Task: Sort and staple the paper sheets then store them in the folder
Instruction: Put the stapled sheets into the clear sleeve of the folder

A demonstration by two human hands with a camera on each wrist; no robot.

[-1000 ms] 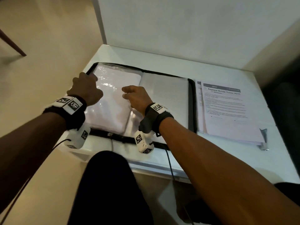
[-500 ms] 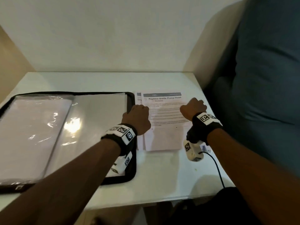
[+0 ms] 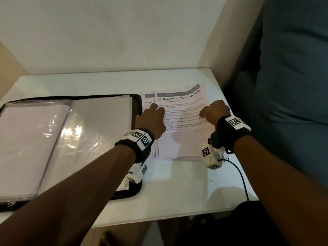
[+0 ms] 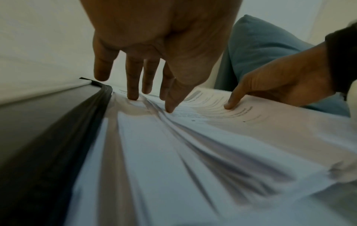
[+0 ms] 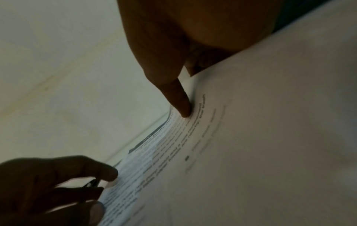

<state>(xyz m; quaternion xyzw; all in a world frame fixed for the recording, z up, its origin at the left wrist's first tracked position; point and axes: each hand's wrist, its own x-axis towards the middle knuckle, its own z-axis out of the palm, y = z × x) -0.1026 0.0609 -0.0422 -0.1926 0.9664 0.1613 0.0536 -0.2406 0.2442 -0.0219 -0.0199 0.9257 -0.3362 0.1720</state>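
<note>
A stack of printed paper sheets [image 3: 181,144] lies on the white table, right of the open black zip folder [image 3: 138,107]. The top sheet is headed "Replace Bottle Pump Head". My left hand [image 3: 150,119] rests on the stack's left side, straight fingertips [image 4: 133,96] pressing the fanned sheets [image 4: 193,145]. My right hand [image 3: 214,110] pinches the right edge of the top sheets, its thumb [image 5: 181,105] on the printed face [image 5: 251,152], and that edge is raised and curved. Its other fingers are hidden under the paper. The folder's clear plastic sleeves [image 3: 85,135] lie open and flat.
The white table [image 3: 177,192] is backed by a pale wall. A blue-grey cushion [image 3: 292,86] stands close on the right. A black cable [image 3: 241,178] runs off the table's front right edge. Dark-clothed legs sit under the front edge.
Both hands left the folder's sleeves and moved right onto the paper stack. Since half a second ago the right hand has raised the right edge of the top sheets.
</note>
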